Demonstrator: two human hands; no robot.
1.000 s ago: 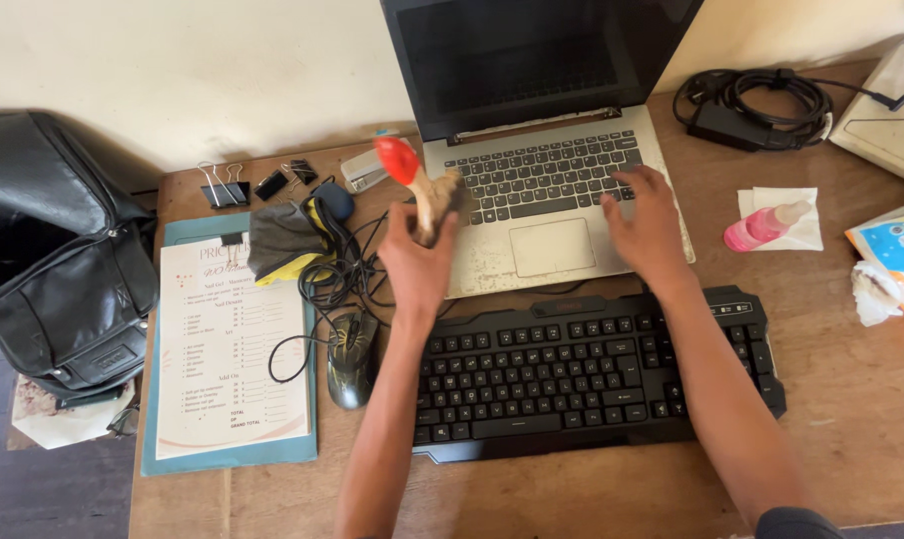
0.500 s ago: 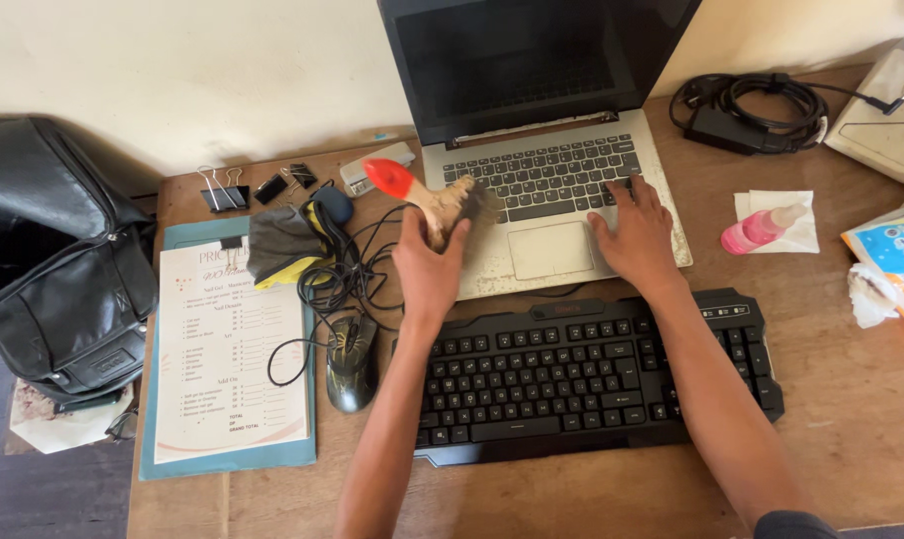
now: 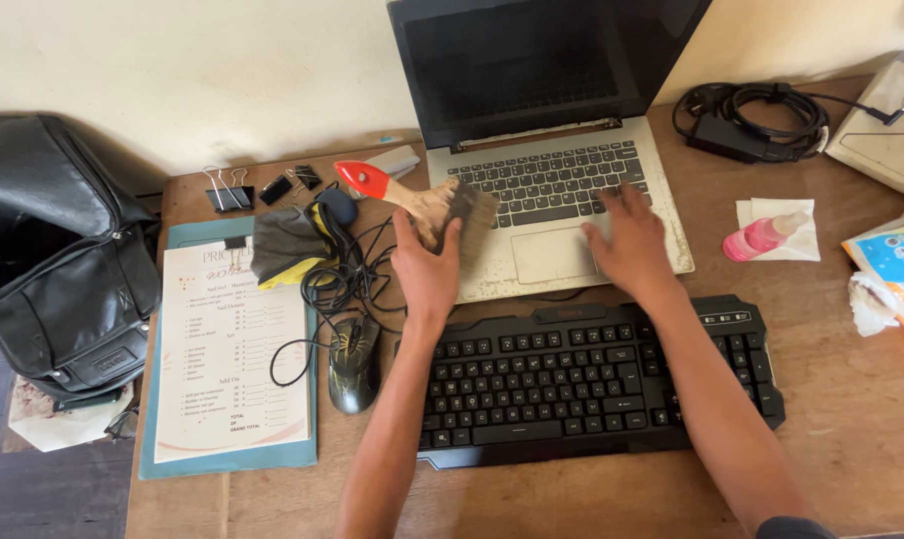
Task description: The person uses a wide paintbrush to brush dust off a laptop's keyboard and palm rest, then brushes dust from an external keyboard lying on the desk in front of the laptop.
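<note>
So the laptop (image 3: 552, 150) is the anchor here, open with a dark screen, sitting at the back of the table (image 3: 851, 419) close to the wall. The left hand (image 3: 427, 269) is clamped around a wooden brush (image 3: 427, 200) with a red handle tip, bristles lying right on the laptop's left front corner by the keys, which looks like a sweeping grip since the handle angles away to the left. The right hand (image 3: 627, 245) lies flat, fingers spread, on the laptop's palm rest beside the trackpad, probably steadying it so it doesn't slide; it's holding nothing. Room is tight: a black keyboard (image 3: 592, 384) sits just in front of the laptop, nearly touching its front edge, so both forearms reach over it. Left of the laptop there's a tangle of cable, a mouse (image 3: 354, 364), a grey and yellow cloth (image 3: 287, 245) and a clipboard (image 3: 227, 359), so the brush handle has little clearance that way. Right of the laptop is more open, just a pink bottle (image 3: 761, 238) on a tissue and a coiled charger (image 3: 751, 120) further back.
</note>
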